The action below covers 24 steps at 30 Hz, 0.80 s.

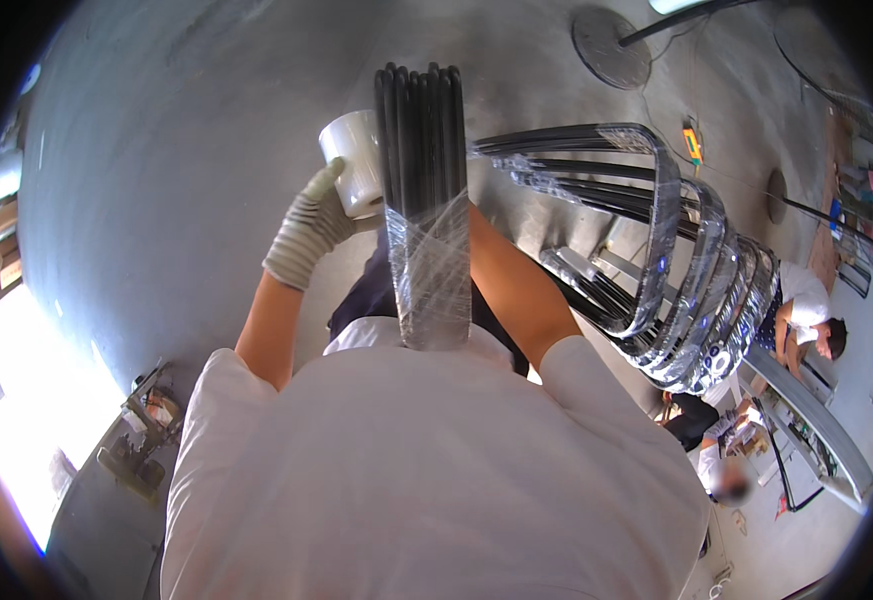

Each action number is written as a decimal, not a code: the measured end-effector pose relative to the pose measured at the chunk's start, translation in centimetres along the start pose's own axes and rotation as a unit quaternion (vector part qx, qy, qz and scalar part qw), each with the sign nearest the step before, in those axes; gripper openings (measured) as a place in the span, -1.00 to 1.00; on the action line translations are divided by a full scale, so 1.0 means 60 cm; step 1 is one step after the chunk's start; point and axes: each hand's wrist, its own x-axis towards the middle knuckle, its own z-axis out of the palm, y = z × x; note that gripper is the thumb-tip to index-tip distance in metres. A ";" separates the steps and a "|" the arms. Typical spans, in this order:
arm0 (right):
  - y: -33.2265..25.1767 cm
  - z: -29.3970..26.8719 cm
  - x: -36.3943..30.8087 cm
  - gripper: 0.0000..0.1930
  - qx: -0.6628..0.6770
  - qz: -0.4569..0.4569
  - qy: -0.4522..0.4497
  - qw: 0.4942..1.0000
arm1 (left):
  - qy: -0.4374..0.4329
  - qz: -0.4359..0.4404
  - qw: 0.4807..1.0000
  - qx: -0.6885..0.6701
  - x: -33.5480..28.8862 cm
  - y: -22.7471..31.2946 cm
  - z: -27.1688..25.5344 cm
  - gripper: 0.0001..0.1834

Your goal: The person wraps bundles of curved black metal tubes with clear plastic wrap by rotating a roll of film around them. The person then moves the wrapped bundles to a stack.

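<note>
Upright before my chest stands a bundle of black tubes [421, 130], several bent tubes side by side, their lower part wound in clear stretch film. My left hand [311, 225], in a striped knit glove, is closed on a roll of stretch film [354, 160] just left of the bundle. Its thumb lies against the roll's side, and the other fingers are partly hidden. My right forearm [521, 280] reaches forward behind the bundle, which hides the right hand, so its fingers cannot be seen.
To the right, several film-wrapped black tube frames [656, 240] stand in a row. Beyond them a person in a white shirt [806, 305] leans over a workbench [816, 420], with another person nearby. A round base with a pole [611, 48] stands at the far right. Machinery [141, 440] sits at the left.
</note>
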 end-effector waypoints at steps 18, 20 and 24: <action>-0.052 0.109 -0.101 -0.43 0.259 -0.002 -0.248 0.934 | 0.121 0.113 0.980 0.113 -0.100 0.034 -0.010 -0.18; -0.075 0.117 -0.126 -0.43 0.255 -0.006 -0.270 0.929 | 0.158 0.143 0.976 0.041 -0.103 0.033 -0.003 -0.18; -0.143 0.127 -0.164 -0.43 0.225 -0.012 -0.321 0.920 | 0.200 0.170 0.963 -0.059 -0.116 0.058 0.040 -0.16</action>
